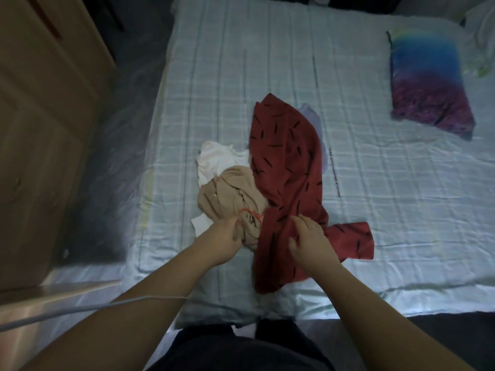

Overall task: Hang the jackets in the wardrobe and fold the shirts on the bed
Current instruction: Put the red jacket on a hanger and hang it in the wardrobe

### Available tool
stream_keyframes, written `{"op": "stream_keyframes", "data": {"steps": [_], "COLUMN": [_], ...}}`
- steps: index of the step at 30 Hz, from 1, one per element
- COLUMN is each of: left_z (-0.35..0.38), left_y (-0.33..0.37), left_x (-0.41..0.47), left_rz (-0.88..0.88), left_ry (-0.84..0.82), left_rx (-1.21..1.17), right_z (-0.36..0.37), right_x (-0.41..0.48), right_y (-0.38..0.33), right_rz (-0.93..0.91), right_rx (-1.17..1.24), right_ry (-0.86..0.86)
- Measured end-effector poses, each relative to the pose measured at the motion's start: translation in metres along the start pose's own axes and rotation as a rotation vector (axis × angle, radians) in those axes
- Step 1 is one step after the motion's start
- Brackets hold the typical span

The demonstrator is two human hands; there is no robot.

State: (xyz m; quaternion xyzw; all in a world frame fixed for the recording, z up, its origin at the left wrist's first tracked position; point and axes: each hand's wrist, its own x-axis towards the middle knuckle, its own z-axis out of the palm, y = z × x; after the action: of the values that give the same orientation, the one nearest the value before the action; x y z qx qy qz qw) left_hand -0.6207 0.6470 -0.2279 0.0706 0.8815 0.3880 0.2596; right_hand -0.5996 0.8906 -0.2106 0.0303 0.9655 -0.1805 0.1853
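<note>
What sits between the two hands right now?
In the head view, the bunched end of the beige garment, gripped by the left hand, and the edge of the red shirt under the right hand.

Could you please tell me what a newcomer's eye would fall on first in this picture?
The rust-red shirt with black dashes sprawls across the middle of the pale checked bed sheet, with a bunched beige garment against its left edge. The left hand grips that beige bunch while the right hand curves over the red shirt. A blue-to-purple pillow lies far right.
</note>
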Motion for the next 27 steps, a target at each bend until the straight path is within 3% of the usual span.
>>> {"op": "stream_keyframes", "data": {"steps": [6, 10, 16, 20, 23, 27], "left_z": [0.056, 0.103, 0.178, 0.216, 0.230, 0.235], "left_y": [-0.021, -0.025, -0.022, -0.026, -0.031, -0.035], "left_x": [0.020, 0.032, 0.056, 0.069, 0.076, 0.076], "left_rz": [-0.143, -0.431, -0.787, -0.818, -0.826, -0.813], "left_ry": [0.045, 0.101, 0.221, 0.146, 0.143, 0.169], "left_rx": [-0.145, -0.249, -0.585, -0.433, -0.371, -0.330], "right_z": [0.019, 0.034, 0.056, 0.074, 0.086, 0.092], "right_x": [0.066, 0.104, 0.171, 0.197, 0.207, 0.212], "right_y": [0.041, 0.063, 0.072, 0.068, 0.070, 0.069], "right_rz": [-0.138, -0.263, -0.435, -0.541, -0.667, -0.766], "right_rx": [-0.065, -0.088, -0.121, -0.194, -0.452, -0.634], "right_ry": [-0.190, -0.339, -0.364, -0.399, -0.454, -0.369]}}
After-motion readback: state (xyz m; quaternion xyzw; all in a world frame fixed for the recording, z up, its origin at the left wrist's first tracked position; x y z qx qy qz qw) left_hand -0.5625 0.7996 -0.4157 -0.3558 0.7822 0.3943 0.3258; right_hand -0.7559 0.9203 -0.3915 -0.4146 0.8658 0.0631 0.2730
